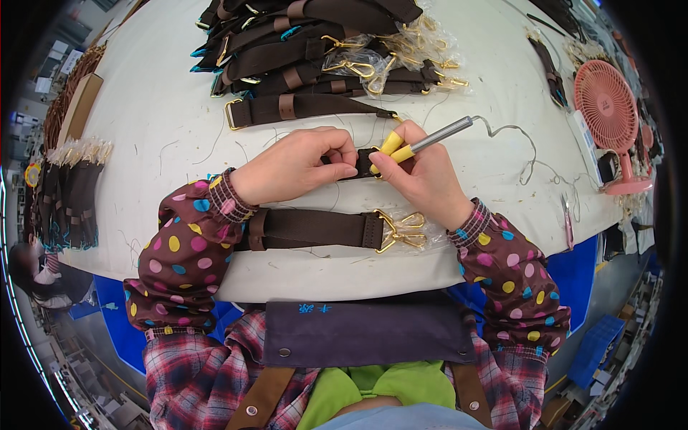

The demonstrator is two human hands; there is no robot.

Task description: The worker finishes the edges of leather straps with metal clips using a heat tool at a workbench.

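Note:
My left hand (pixel 297 163) is closed, its thumb and fingers pinching the end of a dark brown strap (pixel 364 163); most of that piece is hidden under the hand. From the other side, my right hand (pixel 428 172) grips a corded pen-shaped tool (pixel 444 133) with a grey body and a yellow grip. Its tip points at the strap's end, hidden by my fingers. A second yellow piece (pixel 391 142) shows by my right fingers; I cannot tell what it is. Nearer to me lies a wide brown strap (pixel 315 229) with gold metal hooks (pixel 398 231) at its right end.
A pile of brown straps (pixel 308 43) with plastic-wrapped gold hooks fills the table's far middle. More straps (pixel 72 197) hang at the left edge. At right stand a pink fan (pixel 606 107), the tool's loose grey cable (pixel 527 154) and a slim pink-handled tool (pixel 567 223).

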